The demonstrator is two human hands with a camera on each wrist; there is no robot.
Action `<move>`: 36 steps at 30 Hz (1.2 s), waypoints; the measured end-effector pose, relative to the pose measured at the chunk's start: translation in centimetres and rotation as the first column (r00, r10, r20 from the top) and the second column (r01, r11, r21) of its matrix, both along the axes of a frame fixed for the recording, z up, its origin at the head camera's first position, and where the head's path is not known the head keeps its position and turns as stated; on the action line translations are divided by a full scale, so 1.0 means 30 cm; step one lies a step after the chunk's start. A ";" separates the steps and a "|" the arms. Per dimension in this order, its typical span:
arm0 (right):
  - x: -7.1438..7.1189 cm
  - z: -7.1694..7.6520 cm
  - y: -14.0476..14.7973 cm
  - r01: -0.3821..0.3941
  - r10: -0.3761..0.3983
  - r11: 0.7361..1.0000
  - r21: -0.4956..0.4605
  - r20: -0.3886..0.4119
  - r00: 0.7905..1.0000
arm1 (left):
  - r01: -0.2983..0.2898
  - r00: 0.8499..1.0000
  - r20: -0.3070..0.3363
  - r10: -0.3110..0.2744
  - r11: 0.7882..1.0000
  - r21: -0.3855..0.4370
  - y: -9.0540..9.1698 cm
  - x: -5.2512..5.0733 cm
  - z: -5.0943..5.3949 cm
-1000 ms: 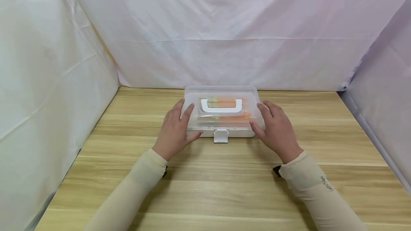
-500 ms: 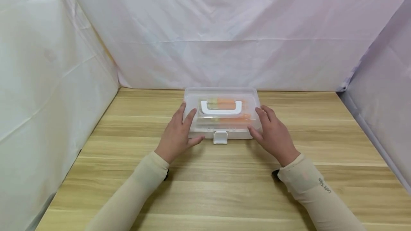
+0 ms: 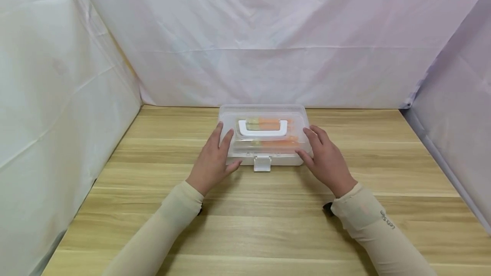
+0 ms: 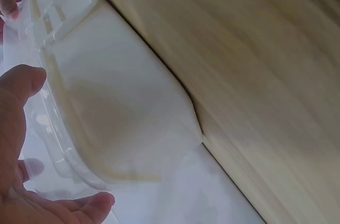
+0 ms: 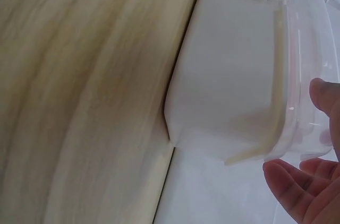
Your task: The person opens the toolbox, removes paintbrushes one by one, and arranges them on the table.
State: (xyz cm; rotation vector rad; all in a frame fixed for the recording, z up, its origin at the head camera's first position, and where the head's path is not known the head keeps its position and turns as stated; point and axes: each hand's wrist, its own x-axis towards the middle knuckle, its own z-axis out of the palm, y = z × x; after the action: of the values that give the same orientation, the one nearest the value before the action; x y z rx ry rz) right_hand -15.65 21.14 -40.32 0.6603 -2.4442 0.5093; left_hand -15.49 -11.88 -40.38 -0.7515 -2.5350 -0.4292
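Observation:
A clear plastic storage box [image 3: 239, 144] with a milky white base stands at the back of the wooden table, its lid down. On the lid is a white carry handle [image 3: 262, 132]; orange and yellow-green items [image 3: 274, 143] show through the plastic. A white latch [image 3: 262, 163] sits mid-front; whether it is fastened, I cannot tell. My left hand [image 3: 210, 161] lies spread at the box's left side, thumb by the lid's front edge and fingertips [image 4: 98, 205] at its side edge. My right hand [image 3: 327, 161] mirrors it on the right, with fingertips [image 5: 279, 173] at the lid's side edge.
The table [image 3: 245, 225] has a wood-grain top. White cloth [image 3: 268, 33] hangs right behind the box, with a cloth wall [image 3: 57, 97] on the left and another cloth wall [image 3: 460, 97] on the right.
Both hands have drawn slightly toward the front of the box and closer in at its sides. The box stays where it was, apart from a small camera shift.

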 end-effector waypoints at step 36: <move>-0.052 0.048 -0.004 -0.099 0.097 0.994 -0.044 -0.057 0.994 | 0.050 0.987 -0.158 -0.034 0.994 0.097 -0.019 -0.042 0.096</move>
State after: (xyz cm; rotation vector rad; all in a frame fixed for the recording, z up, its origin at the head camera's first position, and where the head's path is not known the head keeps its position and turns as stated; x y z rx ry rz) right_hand -17.21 21.02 -38.89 0.7677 -2.3504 0.5774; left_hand -16.76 -12.47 -37.48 -0.7700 -2.3369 -0.4889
